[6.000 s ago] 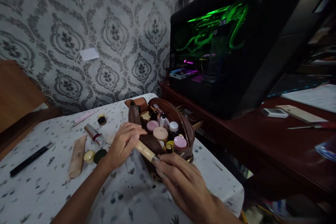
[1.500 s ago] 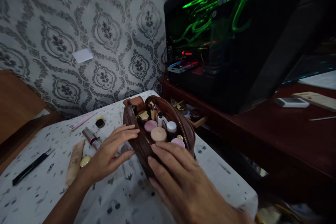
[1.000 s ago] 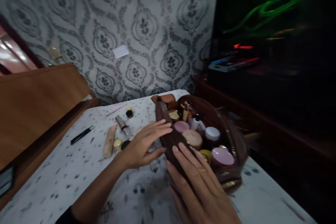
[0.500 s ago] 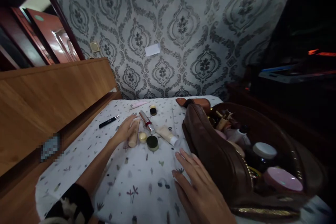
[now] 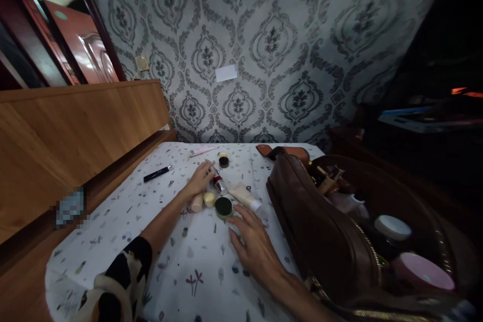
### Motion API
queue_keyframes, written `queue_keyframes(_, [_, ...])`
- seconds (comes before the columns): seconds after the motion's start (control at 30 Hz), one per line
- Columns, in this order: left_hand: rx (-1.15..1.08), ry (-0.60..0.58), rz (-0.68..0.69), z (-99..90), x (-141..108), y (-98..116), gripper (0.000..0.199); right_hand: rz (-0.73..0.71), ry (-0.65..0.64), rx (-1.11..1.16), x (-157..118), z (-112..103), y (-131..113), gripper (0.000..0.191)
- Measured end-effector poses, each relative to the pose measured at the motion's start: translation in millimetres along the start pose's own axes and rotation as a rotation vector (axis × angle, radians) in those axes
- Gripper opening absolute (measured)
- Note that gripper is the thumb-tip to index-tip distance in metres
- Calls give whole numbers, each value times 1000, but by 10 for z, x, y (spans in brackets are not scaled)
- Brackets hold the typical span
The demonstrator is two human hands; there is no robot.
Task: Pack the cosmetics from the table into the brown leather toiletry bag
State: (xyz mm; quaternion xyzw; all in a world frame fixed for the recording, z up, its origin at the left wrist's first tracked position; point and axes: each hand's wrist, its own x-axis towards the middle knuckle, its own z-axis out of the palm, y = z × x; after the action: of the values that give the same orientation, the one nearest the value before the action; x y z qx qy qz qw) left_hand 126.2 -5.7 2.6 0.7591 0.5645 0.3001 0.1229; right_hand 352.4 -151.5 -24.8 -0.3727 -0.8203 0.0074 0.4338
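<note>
My left hand (image 5: 199, 179) reaches over the small group of cosmetics on the patterned cloth, its fingers stretched across the upper end of a silver-and-red bottle (image 5: 219, 184). Beneath its palm side, a beige tube (image 5: 196, 203) is partly hidden. A round pale-yellow item (image 5: 209, 198) lies beside that tube. My right hand (image 5: 251, 239) is open, thumb apart, with its fingertips close to a dark-green-lidded jar (image 5: 224, 207); whether they touch it I cannot tell. Just beyond those fingers lies a cream-coloured squeeze tube (image 5: 242, 194) with a white cap.
A brown zip bag (image 5: 313, 226) full of cosmetics stands open at the right. Farther back are a small black-and-yellow jar (image 5: 224, 161), a pink tube (image 5: 203, 151) and a brown case (image 5: 290, 152). A black pen-like tube (image 5: 157, 174) lies left, near the wooden board (image 5: 86, 131).
My left hand has moved right from the beige tube to the silver-and-red bottle. My right hand has moved left, away from the bag, to the green-lidded jar. The view has shifted slightly.
</note>
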Motion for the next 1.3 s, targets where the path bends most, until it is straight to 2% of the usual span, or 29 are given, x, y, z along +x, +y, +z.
queue_keyframes(0.13, [-55, 33, 30, -23, 110, 86, 49, -1, 5, 14, -105, 7, 105, 30])
queue_keyframes(0.2, [-36, 58, 6, -102, 130, 40, 49, 43, -21, 54, -151, -13, 168, 25])
queue_keyframes(0.33, [145, 134, -172, -385, 5, -287, 49, 135, -85, 112, -174, -34, 238, 24])
queue_keyframes(0.47, [380, 180, -421, -694, -238, -693, 58, 135, -38, 127, -175, 36, 235, 26])
queue_keyframes(0.57, [484, 146, -559, -819, -356, -896, 65, 145, -20, 134, -183, 86, 240, 25])
queue_keyframes(0.67, [537, 67, -602, -835, -424, -984, 65, 146, -65, 143, -183, 90, 262, 25])
queue_keyframes(0.8, [608, 2, -533, -835, -576, -929, 54, 168, -109, 140, -187, 89, 282, 26])
queue_keyframes(0.97, [689, 6, -448, -970, -793, -755, 41, 176, -105, 154, -207, 113, 272, 28])
queue_keyframes(1.1, [725, 16, -469, -1023, -823, -716, 42, 169, -128, 165, -207, 105, 271, 28])
queue_keyframes(1.3, [708, -83, -464, -974, -855, -631, 36, 128, -139, 153, -185, 60, 274, 26])
